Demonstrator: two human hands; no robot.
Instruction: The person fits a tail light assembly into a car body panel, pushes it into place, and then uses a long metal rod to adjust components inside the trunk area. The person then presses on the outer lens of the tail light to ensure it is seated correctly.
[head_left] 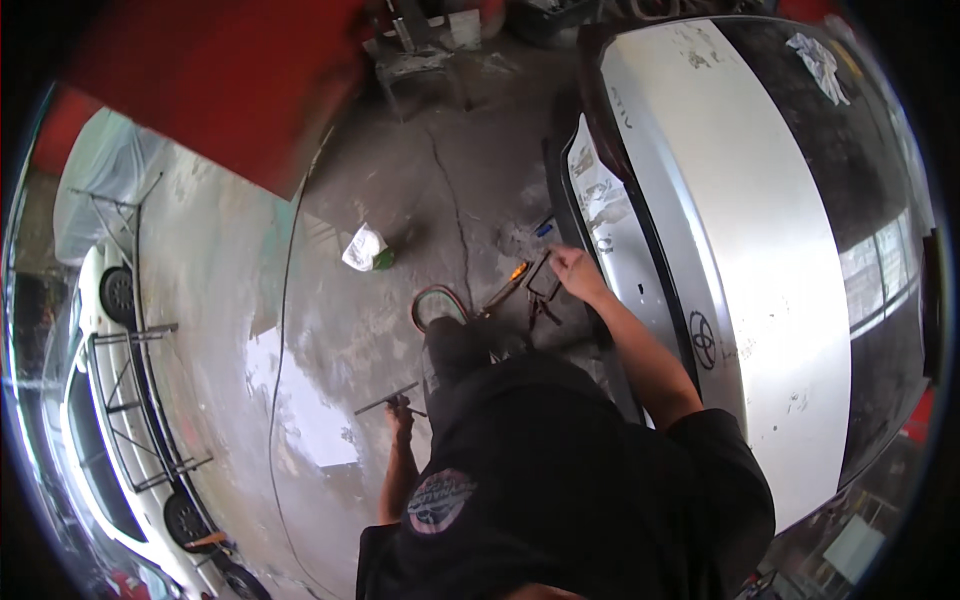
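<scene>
My left hand (pixel 399 418) is closed around a thin dark bar with a handle (pixel 384 399), low over the floor beside my leg. My right hand (pixel 575 272) reaches forward next to the rear bumper (pixel 622 250) of a silver-white car. Its fingers are pinched at the top of a thin, dark, bent rod (pixel 540 270); whether the rod is one piece with the things below cannot be made out. Close by lie a stick-like tool with an orange part (pixel 518 271), a dark clamp-like tool (pixel 541 312) and a small blue item (pixel 544 229).
The car's trunk lid (pixel 780 300) fills the right side, with a cloth (pixel 818 68) on its rear glass. A white bag (pixel 366 247), a looped hose (pixel 438 290) and a long cable (pixel 284 320) lie on the floor. Left stands a white car (pixel 88 420) behind black metal frames (pixel 118 375); a red panel (pixel 210 80) hangs upper left.
</scene>
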